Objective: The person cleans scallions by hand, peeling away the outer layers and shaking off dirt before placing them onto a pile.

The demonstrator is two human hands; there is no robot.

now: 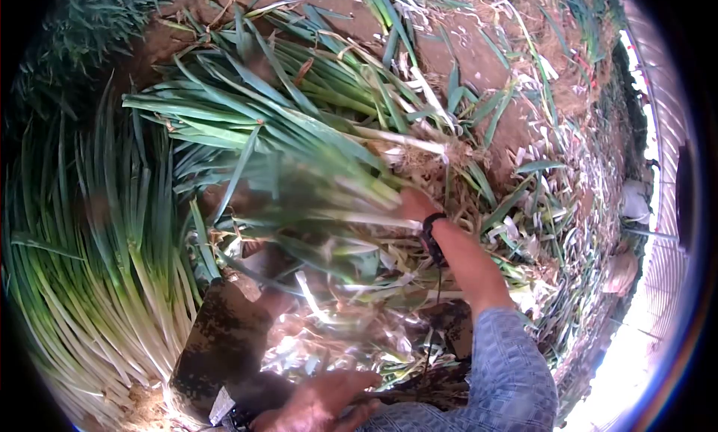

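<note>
Near the middle of the view my right hand, a dark band on its wrist, is closed round the pale stems of some green onions. Their leaves fan out to the upper left, partly blurred. My left hand is low in the view, above my lap, its fingers pointing right and apart, with nothing seen in it. Beyond the right hand lies a pile of green onions with roots toward the right.
A large bundle of long green onions lies at the left, with white stems toward the bottom. Growing plants stand at the upper left. Peeled leaves and scraps cover the ground at the right. My camouflage-patterned knee is at lower left.
</note>
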